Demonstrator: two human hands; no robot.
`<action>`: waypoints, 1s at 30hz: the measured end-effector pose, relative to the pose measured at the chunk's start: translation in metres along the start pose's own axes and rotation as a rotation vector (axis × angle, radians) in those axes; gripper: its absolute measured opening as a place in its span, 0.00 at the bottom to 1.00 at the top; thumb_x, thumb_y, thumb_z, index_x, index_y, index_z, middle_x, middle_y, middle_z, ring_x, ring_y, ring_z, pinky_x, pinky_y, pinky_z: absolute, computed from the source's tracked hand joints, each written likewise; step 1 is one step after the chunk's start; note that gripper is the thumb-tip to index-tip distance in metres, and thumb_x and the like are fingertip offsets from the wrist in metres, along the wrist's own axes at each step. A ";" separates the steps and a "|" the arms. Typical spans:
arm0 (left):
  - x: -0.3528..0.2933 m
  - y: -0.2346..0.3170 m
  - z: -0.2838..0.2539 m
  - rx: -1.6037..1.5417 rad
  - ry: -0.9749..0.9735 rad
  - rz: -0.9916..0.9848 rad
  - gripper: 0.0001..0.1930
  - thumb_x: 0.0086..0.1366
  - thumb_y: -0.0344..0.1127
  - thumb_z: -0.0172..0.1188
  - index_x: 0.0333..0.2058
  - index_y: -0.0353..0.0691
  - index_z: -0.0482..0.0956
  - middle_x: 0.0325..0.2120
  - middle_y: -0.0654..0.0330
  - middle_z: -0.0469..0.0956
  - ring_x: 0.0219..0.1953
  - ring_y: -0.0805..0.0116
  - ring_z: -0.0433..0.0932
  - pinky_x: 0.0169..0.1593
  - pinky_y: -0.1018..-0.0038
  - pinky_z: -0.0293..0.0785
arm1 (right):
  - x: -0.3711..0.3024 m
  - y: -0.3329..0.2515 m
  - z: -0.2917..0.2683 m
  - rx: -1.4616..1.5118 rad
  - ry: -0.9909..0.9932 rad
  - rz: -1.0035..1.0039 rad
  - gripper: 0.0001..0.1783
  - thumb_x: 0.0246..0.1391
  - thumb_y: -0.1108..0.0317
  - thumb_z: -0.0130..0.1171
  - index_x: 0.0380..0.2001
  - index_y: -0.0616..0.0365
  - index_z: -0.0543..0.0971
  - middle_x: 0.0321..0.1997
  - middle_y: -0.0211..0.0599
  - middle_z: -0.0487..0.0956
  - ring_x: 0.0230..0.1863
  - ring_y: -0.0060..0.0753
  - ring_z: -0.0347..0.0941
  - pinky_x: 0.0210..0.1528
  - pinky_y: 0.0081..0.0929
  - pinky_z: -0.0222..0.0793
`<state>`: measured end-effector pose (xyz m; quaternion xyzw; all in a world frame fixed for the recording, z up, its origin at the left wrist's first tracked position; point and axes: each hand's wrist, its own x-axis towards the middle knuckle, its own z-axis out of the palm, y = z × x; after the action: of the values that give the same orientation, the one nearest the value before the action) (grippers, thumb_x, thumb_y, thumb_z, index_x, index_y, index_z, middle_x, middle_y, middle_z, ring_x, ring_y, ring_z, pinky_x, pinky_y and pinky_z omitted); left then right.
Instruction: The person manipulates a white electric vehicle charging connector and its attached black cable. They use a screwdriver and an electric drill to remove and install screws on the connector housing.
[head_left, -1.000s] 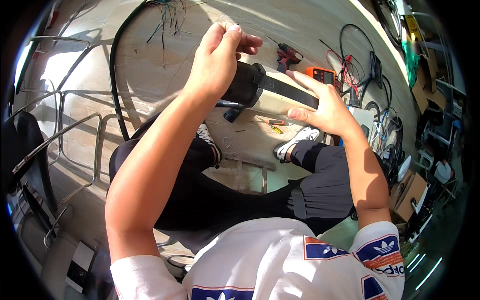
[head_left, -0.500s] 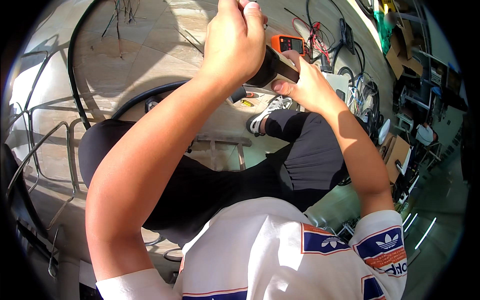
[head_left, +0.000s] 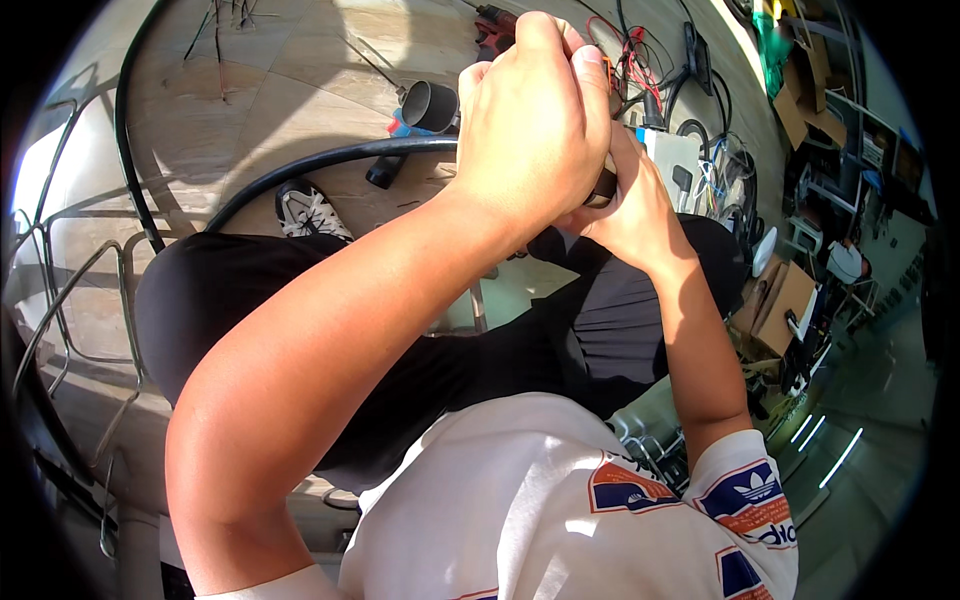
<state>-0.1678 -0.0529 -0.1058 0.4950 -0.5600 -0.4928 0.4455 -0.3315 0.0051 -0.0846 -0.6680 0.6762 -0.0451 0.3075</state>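
Note:
Both of my hands are together above my lap, around a dark cylindrical piece that is mostly hidden by them. My left hand is closed, its fingers wrapped over the upper part and the thumb pointing up. Close below it, my right hand grips the lower end, where a short dark shiny stretch shows between the two hands. A thick black cable curves over the floor and passes out of sight behind my left hand. Left of that hand lie a dark open cup-like piece and a blue-and-black tool.
Beyond my hands are a red-and-black power tool and red and black leads. A grey box with loose wires stands right. A bent metal rod frame is at left. Cardboard boxes and a seated person are far right.
My hands have moved right and drawn together, covering most of the cylindrical piece and the orange meter. The dark cup-like piece, blue-and-black tool and my left shoe have come into sight.

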 end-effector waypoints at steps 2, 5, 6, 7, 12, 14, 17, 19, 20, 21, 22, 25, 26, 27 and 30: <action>0.002 -0.001 0.005 -0.010 0.018 -0.016 0.12 0.74 0.36 0.52 0.41 0.31 0.70 0.30 0.46 0.83 0.36 0.45 0.83 0.41 0.58 0.77 | 0.002 0.005 -0.003 0.019 -0.034 0.003 0.56 0.29 0.45 0.84 0.60 0.59 0.69 0.58 0.55 0.73 0.59 0.57 0.73 0.60 0.44 0.70; 0.006 -0.001 0.007 -0.134 -0.017 -0.006 0.09 0.73 0.34 0.53 0.40 0.32 0.69 0.28 0.44 0.80 0.32 0.42 0.81 0.38 0.57 0.76 | 0.005 0.011 -0.010 0.002 -0.077 -0.015 0.55 0.30 0.46 0.83 0.59 0.58 0.68 0.58 0.52 0.72 0.58 0.56 0.73 0.59 0.44 0.71; 0.008 -0.001 0.006 -0.191 -0.035 0.000 0.08 0.73 0.32 0.53 0.40 0.32 0.68 0.27 0.43 0.79 0.31 0.40 0.80 0.36 0.56 0.76 | 0.008 0.011 -0.011 -0.004 -0.093 -0.026 0.54 0.30 0.46 0.83 0.59 0.58 0.68 0.58 0.51 0.71 0.58 0.55 0.72 0.59 0.44 0.71; 0.010 -0.002 0.001 -0.154 -0.073 0.009 0.08 0.72 0.32 0.54 0.39 0.32 0.69 0.27 0.43 0.79 0.31 0.40 0.80 0.36 0.57 0.76 | 0.010 0.011 -0.013 -0.026 -0.082 -0.052 0.55 0.30 0.45 0.83 0.59 0.58 0.68 0.57 0.50 0.71 0.58 0.55 0.72 0.59 0.44 0.71; 0.023 0.016 -0.049 0.155 -0.394 0.011 0.10 0.68 0.34 0.61 0.37 0.31 0.78 0.27 0.50 0.82 0.30 0.56 0.82 0.37 0.64 0.76 | 0.008 0.016 -0.019 0.025 -0.103 -0.012 0.55 0.29 0.41 0.81 0.58 0.58 0.67 0.56 0.47 0.70 0.57 0.52 0.72 0.59 0.46 0.71; 0.024 0.021 -0.065 0.209 -0.456 -0.025 0.08 0.63 0.32 0.65 0.35 0.32 0.80 0.26 0.52 0.81 0.28 0.60 0.80 0.36 0.67 0.76 | 0.007 0.013 -0.020 0.027 -0.178 0.017 0.54 0.26 0.46 0.79 0.58 0.57 0.67 0.54 0.44 0.70 0.55 0.53 0.72 0.58 0.46 0.71; 0.025 0.024 -0.071 0.258 -0.501 -0.016 0.07 0.59 0.29 0.67 0.34 0.32 0.81 0.25 0.53 0.81 0.26 0.62 0.78 0.35 0.70 0.75 | 0.005 0.016 -0.019 0.030 -0.167 0.002 0.56 0.23 0.49 0.79 0.58 0.58 0.66 0.55 0.45 0.69 0.57 0.54 0.71 0.58 0.44 0.71; 0.022 0.024 -0.069 0.249 -0.508 -0.011 0.07 0.57 0.28 0.67 0.33 0.32 0.82 0.24 0.53 0.81 0.26 0.62 0.78 0.35 0.70 0.75 | 0.004 0.020 -0.018 0.001 -0.149 -0.019 0.57 0.21 0.49 0.80 0.58 0.58 0.67 0.56 0.46 0.69 0.57 0.54 0.70 0.58 0.44 0.70; 0.021 0.024 -0.067 0.231 -0.505 -0.018 0.06 0.57 0.27 0.67 0.33 0.32 0.82 0.24 0.53 0.81 0.26 0.62 0.78 0.35 0.70 0.75 | 0.006 0.020 -0.019 0.002 -0.155 -0.022 0.57 0.21 0.50 0.81 0.58 0.59 0.67 0.56 0.47 0.68 0.57 0.54 0.70 0.58 0.44 0.70; 0.020 0.024 -0.065 0.213 -0.502 -0.024 0.06 0.56 0.26 0.67 0.33 0.32 0.83 0.24 0.53 0.81 0.26 0.62 0.78 0.35 0.70 0.75 | 0.006 0.019 -0.020 0.004 -0.162 -0.025 0.57 0.20 0.50 0.81 0.57 0.60 0.67 0.56 0.47 0.68 0.58 0.54 0.70 0.59 0.44 0.70; 0.020 0.025 -0.064 0.205 -0.488 0.001 0.06 0.56 0.25 0.66 0.33 0.32 0.83 0.24 0.53 0.81 0.26 0.61 0.78 0.35 0.70 0.75 | 0.006 0.019 -0.020 0.006 -0.168 -0.027 0.57 0.19 0.50 0.81 0.57 0.60 0.68 0.57 0.48 0.68 0.58 0.55 0.69 0.59 0.44 0.70; 0.020 0.037 -0.068 0.254 -0.468 0.063 0.06 0.53 0.22 0.66 0.32 0.32 0.84 0.25 0.52 0.81 0.27 0.59 0.79 0.35 0.69 0.76 | 0.008 0.015 -0.018 -0.024 -0.135 -0.137 0.58 0.18 0.50 0.83 0.56 0.61 0.68 0.54 0.51 0.70 0.56 0.57 0.71 0.57 0.45 0.71; 0.022 0.037 -0.068 0.262 -0.479 0.094 0.07 0.52 0.21 0.66 0.32 0.32 0.84 0.26 0.52 0.81 0.27 0.57 0.80 0.35 0.69 0.76 | 0.007 0.013 -0.018 -0.040 -0.123 -0.153 0.58 0.17 0.50 0.83 0.56 0.61 0.68 0.54 0.51 0.71 0.55 0.57 0.71 0.57 0.45 0.71; 0.022 0.035 -0.065 0.254 -0.491 0.122 0.07 0.51 0.20 0.66 0.32 0.32 0.84 0.27 0.52 0.81 0.28 0.57 0.80 0.34 0.69 0.76 | 0.007 0.010 -0.018 -0.067 -0.091 -0.169 0.57 0.18 0.49 0.84 0.55 0.61 0.68 0.52 0.52 0.72 0.53 0.58 0.73 0.55 0.45 0.72; 0.022 0.031 -0.058 0.205 -0.508 0.158 0.09 0.49 0.18 0.66 0.31 0.32 0.84 0.28 0.53 0.81 0.29 0.55 0.81 0.32 0.68 0.76 | 0.008 0.011 -0.015 -0.031 -0.066 -0.159 0.58 0.19 0.49 0.84 0.55 0.62 0.67 0.52 0.52 0.71 0.51 0.57 0.74 0.53 0.45 0.73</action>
<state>-0.1170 -0.0803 -0.0679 0.3529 -0.7374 -0.5057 0.2758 -0.3476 -0.0064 -0.0806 -0.7254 0.6111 -0.0368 0.3146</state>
